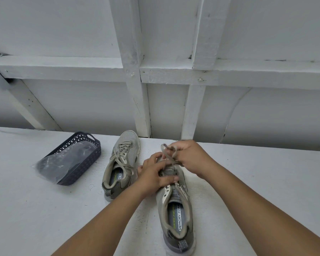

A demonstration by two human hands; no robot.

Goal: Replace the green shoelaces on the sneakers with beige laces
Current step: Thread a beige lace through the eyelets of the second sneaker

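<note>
So the step in hand looks like the unlacing of the near sneaker [175,206], the one lying on the white table [248,182] with its heel toward the camera. It's pinned down across the tongue by the left hand [155,175], fingers curled over the upper, thumb side toward the far shoe. A loop of the lace [167,154] is pinched and lifted by the right hand [189,157], fingers bunched around it just above the toe end of the eyelets. The upper eyelets near the collar already look bare, so the lace is probably being worked out row by row, judging by that.

What's called for next, most likely: the loop gets drawn clear of its eyelets while the shoe is kept steady, then the next crossing down is picked up. A gentle straight pull is needed, since a flat lace can bunch at the eyelet.

The lace itself reads as dull olive-grey here, flat and soft. Whether that counts as the "green" one can't be told for sure from the colour alone.

The other sneaker [121,163] is parked just to the left, toe pointing at the wall, fully laced with loose ends draped over its side. Both shoes are grey-beige mesh with printed insoles.

Further left, a dark woven-pattern basket [81,157] is sitting with a clear plastic bag [63,159] in it. What's in the bag can't be made out.
</note>
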